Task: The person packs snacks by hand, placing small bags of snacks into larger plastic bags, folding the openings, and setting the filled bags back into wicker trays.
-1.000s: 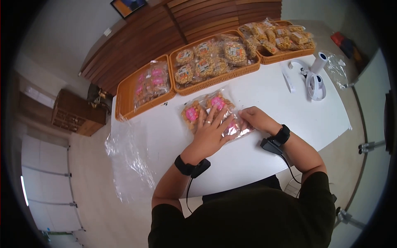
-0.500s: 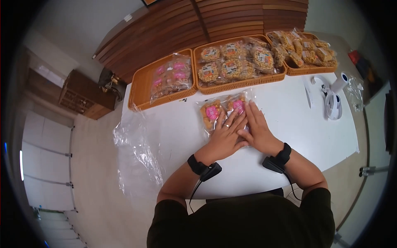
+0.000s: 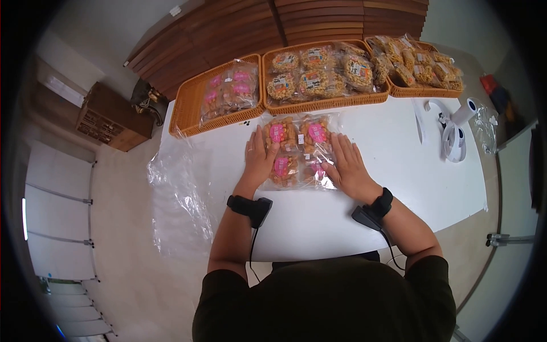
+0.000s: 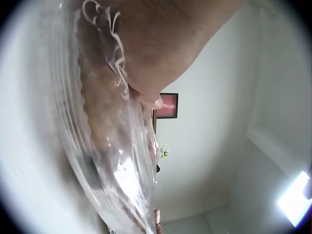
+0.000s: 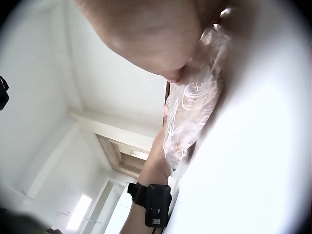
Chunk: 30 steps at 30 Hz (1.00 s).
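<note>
A clear plastic bag (image 3: pixel 301 155) lies flat on the white table, holding several packs of tan, crunchy-looking snacks with pink labels (image 3: pixel 277 132). Along its left side rests my left hand (image 3: pixel 260 163), fingers extended forward and thumb over the plastic. My right hand (image 3: pixel 352 171) lies against the right side, fingers spread and thumb reaching over a lower pack. In the left wrist view, the crinkled bag (image 4: pixel 109 117) is right beneath the palm. The right wrist view shows the bag's edge (image 5: pixel 192 117) under the right hand.
Behind the bag stand three wicker trays: one with similar pink-label packs (image 3: pixel 239 85), one with round snack packs (image 3: pixel 316 80), one with small packs (image 3: pixel 424 71). Loose clear plastic (image 3: pixel 182 194) hangs over the table's left edge. White label rolls (image 3: pixel 454 139) stand at right.
The right hand first pinched the bag's right edge, then lay flat beside the left on top. Now both hands have parted to opposite sides, uncovering the packs.
</note>
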Available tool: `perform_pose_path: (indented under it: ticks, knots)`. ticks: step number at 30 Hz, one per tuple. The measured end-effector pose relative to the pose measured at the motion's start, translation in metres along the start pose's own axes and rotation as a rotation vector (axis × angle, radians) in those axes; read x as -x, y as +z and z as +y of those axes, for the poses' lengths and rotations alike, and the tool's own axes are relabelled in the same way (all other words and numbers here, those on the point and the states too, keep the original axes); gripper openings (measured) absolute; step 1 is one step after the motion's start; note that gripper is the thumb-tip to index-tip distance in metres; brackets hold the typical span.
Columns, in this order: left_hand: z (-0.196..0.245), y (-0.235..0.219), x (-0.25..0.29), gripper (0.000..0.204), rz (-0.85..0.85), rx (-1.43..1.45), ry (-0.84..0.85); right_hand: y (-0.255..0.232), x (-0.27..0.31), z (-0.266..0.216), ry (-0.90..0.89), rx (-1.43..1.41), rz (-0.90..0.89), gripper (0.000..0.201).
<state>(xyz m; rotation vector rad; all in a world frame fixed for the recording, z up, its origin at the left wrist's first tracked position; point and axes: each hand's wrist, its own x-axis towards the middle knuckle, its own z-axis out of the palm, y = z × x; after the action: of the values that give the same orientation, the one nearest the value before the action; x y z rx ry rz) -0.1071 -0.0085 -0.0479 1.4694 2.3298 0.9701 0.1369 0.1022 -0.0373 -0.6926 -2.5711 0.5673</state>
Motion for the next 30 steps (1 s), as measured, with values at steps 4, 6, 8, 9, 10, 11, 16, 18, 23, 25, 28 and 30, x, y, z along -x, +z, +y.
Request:
perform_pose_path:
  ticks: [4,6,8,9,10,11,16,18,23,25,28,30]
  knots:
    - [-0.007,-0.007,0.006,0.072,-0.075,-0.359,-0.084,0.000,-0.001,0.003,0.019,-0.005,-0.001,0.072]
    - [-0.003,-0.006,0.006,0.076,-0.092,-0.295,-0.129,0.003,-0.001,0.010,0.040,-0.108,-0.003,0.072]
    - [0.003,0.002,0.010,0.075,-0.063,-0.134,-0.092,0.001,-0.004,0.014,0.041,-0.210,0.003,0.072]
    - [0.006,0.006,0.013,0.073,-0.037,0.037,-0.067,0.001,-0.004,0.016,0.037,-0.308,-0.007,0.072]
    - [0.014,0.006,0.016,0.073,-0.041,0.030,-0.055,0.000,-0.004,0.017,0.041,-0.310,0.007,0.072]
    - [0.026,0.003,0.020,0.069,-0.103,0.182,-0.090,-0.001,-0.005,0.017,0.073,-0.500,0.026,0.074]
    - [0.043,0.008,0.031,0.075,-0.108,0.698,-0.102,-0.011,-0.007,0.016,0.100,-0.893,0.098,0.081]
    - [0.059,0.008,0.037,0.076,-0.106,0.845,-0.145,-0.025,-0.007,0.014,0.239,-0.888,0.065,0.083]
    - [0.048,0.012,0.029,0.083,-0.152,1.262,-0.230,-0.035,-0.007,0.015,0.441,-1.332,0.076,0.081]
    - [0.051,0.001,0.031,0.072,-0.512,1.550,-0.448,-0.036,-0.009,0.028,0.544,-1.642,-0.057,0.078]
    - [0.061,-0.015,0.036,0.059,-0.556,1.602,-0.299,-0.030,-0.026,0.032,0.504,-1.753,-0.203,0.036]
    - [0.055,0.003,0.041,0.055,-0.558,1.533,-0.315,-0.042,-0.011,0.038,0.565,-1.748,-0.169,0.033]
